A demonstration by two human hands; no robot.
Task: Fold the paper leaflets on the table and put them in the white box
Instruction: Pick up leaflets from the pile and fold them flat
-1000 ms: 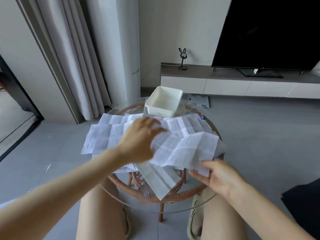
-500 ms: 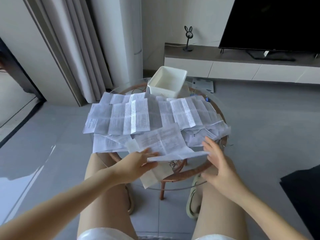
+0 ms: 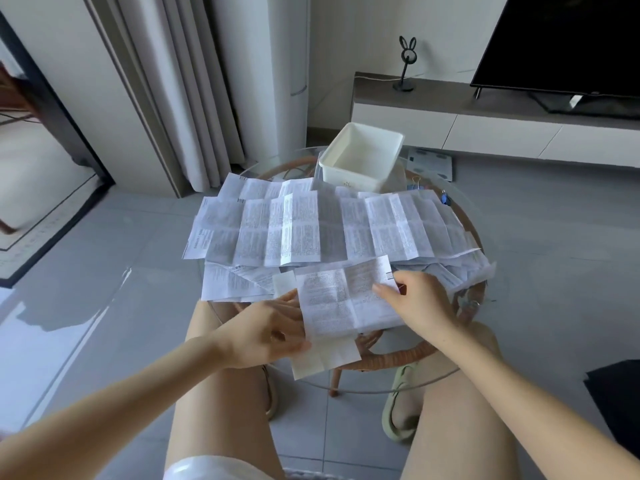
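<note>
White box [image 3: 360, 161]; white leaflets [image 3: 311, 226], dense grey print; tan rattan table [image 3: 398, 358]; black TV [image 3: 568, 43]; grey floor [image 3: 138, 289].

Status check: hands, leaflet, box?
Left hand, right hand both hold one leaflet, near edge. White box looks empty. Loose leaflets spread between.

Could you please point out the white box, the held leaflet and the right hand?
white box [image 3: 351, 176], head view, near outer wall.
held leaflet [image 3: 336, 303], head view, printed middle.
right hand [image 3: 419, 299], head view, back of hand.

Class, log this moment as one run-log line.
stage: folding | left hand: holds leaflet at left edge | right hand: holds its right edge | white box: looks empty | other leaflets: spread on table
</note>
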